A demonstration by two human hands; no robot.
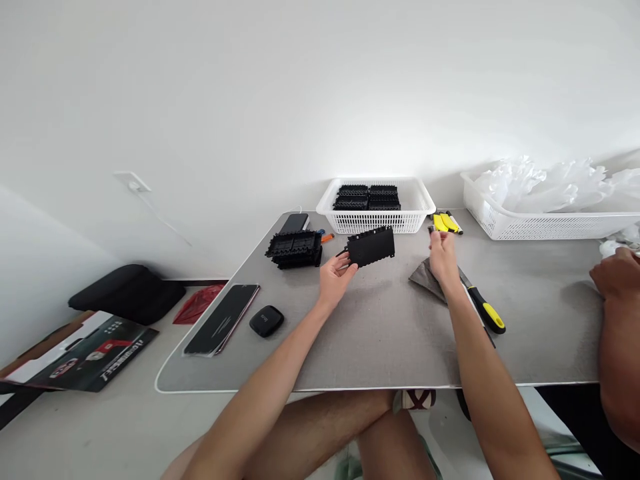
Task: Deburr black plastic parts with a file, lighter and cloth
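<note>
My left hand (335,277) is closed on the near edge of a flat black plastic part (373,247) with notched edges, held tilted above the table. My right hand (443,257) is raised, its fingertips pinched together. A small dark tip shows at them, but what it belongs to I cannot make out. Beneath that hand lie a grey cloth (426,280) and a tool with a black and yellow handle (487,312). Similar black parts are stacked (295,250) left of my left hand. More of them sit in a white basket (375,221) behind.
Yellow and black tools (445,222) lie between the basket and a second white basket (545,227) of clear plastic bags. A phone (223,320), a small black case (267,321) and a dark device (295,223) are at the left. Another person's hand (620,272) is at the right edge.
</note>
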